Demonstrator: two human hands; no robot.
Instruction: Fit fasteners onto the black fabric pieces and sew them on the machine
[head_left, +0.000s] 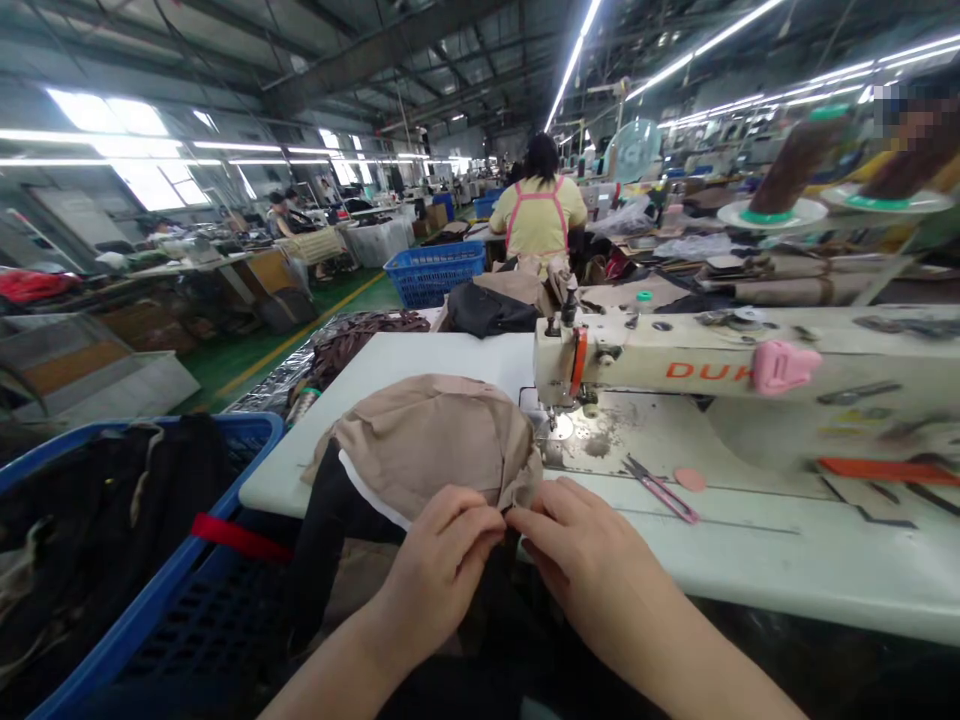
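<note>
A beige and black fabric piece (442, 430) with a white strip along its seam lies at the near edge of the white sewing table (360, 370), its black part hanging toward my lap. My left hand (454, 545) pinches its near edge between thumb and fingers. Close beside it, my right hand (566, 535) is closed on the same edge, a little to the right. The fingertips of both hands almost meet. Behind the fabric's right side stands the needle end of a sewing machine (559, 365), apart from my hands.
Pink-handled thread snips (660, 490) and a round pink disc (690, 480) lie right of the needle. A blue basket (259, 430) of dark fabric stands at the left. Thread cones (795, 170) rise at the right. Ahead, a person in yellow (540, 210) sits facing away.
</note>
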